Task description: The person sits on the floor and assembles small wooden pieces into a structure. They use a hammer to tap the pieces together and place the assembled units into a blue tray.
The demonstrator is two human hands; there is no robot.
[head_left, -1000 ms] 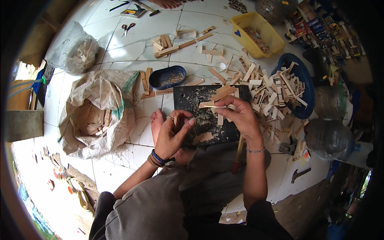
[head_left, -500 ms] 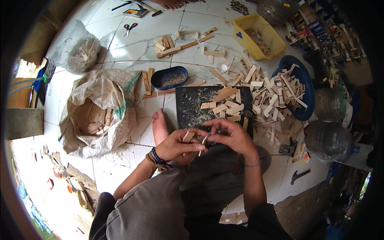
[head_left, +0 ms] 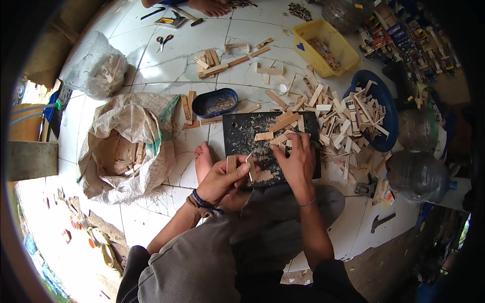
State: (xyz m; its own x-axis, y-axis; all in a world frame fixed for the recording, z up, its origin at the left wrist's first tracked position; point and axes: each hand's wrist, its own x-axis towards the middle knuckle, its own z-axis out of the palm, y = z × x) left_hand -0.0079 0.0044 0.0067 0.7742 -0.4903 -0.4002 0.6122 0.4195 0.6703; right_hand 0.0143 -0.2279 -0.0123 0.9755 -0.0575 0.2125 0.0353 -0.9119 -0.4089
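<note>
The left hand (head_left: 223,180) grips two wooden slats (head_left: 251,168), likely light, stiff, best pinched by the faces; the right hand (head_left: 297,160) hides its grip

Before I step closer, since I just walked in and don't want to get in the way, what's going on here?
Someone's left hand holds two small wooden slats. The right hand is down at loose wooden pieces on a black board strewn with shavings; whether it grasps one is unclear. To the right, a larger wood heap lies beside and in a blue basin.
</note>
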